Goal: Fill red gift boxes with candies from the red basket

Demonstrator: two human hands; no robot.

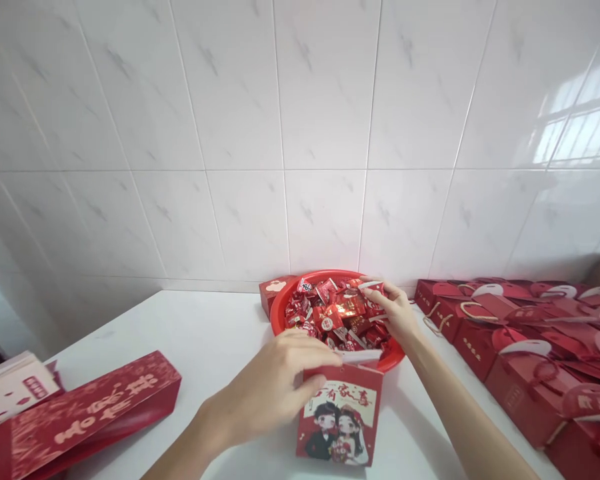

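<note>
White table (220, 333): left fingers (313, 357) pinch box (340, 427) by upper edge; right fingers (394, 292) closed on candy (373, 287) above basin (278, 313).

The bare left forearm (193, 430) enters from the near side, slanting far and right. The left hand (275, 373) is back upward, fingers bent slightly and pointing right, thumb below them in a loose grip. The bare right forearm (460, 400) slants far and left; the right hand (394, 307), farther off, pinches with fingertips leftward.
</note>
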